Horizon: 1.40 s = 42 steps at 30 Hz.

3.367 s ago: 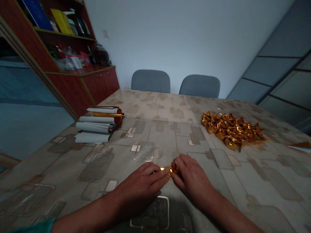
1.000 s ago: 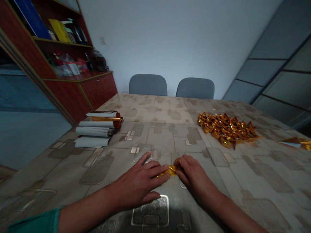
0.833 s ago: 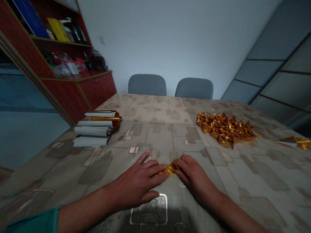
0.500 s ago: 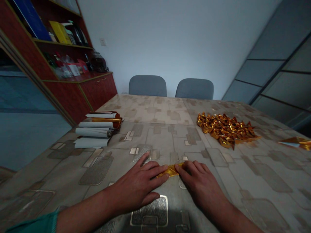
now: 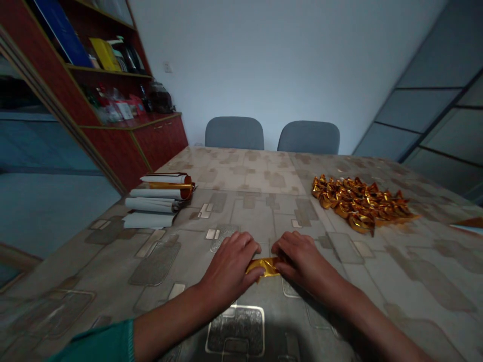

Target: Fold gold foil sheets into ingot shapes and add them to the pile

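Hands [image 5: 264, 261]: 2 | gold strip [image 5: 267, 267]: 1 | chairs [image 5: 234, 133]: 2 | foil pile [image 5: 360, 201]: 1

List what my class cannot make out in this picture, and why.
All in the head view:
- Both ends of the gold foil strip: hidden by the left hand and right hand.
- Exact count of the folded gold pieces: they overlap.
- Full shape of the gold-and-white sheet: cut off by the right edge.
- Chair legs: behind the table.

Left hand [image 5: 236, 261] — fingers curled; right hand [image 5: 302, 259] — curled too, forearms converging.
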### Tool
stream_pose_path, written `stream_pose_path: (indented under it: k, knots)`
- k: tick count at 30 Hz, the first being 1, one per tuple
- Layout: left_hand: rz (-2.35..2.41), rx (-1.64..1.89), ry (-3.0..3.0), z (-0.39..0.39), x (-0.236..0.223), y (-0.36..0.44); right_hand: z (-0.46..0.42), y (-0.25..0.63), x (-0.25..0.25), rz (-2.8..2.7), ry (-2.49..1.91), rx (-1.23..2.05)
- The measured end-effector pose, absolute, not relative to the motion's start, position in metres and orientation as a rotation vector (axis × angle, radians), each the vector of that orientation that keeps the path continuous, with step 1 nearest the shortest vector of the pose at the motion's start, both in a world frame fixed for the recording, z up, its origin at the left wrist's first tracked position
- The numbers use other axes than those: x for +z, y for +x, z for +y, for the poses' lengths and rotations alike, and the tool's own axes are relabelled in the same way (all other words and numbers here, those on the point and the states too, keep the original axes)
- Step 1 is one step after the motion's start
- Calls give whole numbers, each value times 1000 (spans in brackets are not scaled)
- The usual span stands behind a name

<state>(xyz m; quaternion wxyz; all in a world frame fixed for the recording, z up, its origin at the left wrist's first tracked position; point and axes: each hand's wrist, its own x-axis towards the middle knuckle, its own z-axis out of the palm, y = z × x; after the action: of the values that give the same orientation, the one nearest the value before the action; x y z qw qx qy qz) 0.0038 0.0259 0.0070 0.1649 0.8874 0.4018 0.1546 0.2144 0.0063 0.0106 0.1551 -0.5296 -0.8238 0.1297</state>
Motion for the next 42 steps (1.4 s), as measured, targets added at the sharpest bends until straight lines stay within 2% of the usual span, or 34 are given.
stream_pose_path:
  k: [10,18,35,42]
  knots:
    - [1108,464,2373,23,6,1,0,206,9,-2168,-1405,660]
    - [1153,395,2343,19,12,-3,-4,203,13,-2172,-1350,651]
    - [1016,615,1908,11,7,-2,-11,203,16,-2173,-1198,665]
    - [1002,764,1568,20,9,-6,-2,218,13,-1627,-1213,1137]
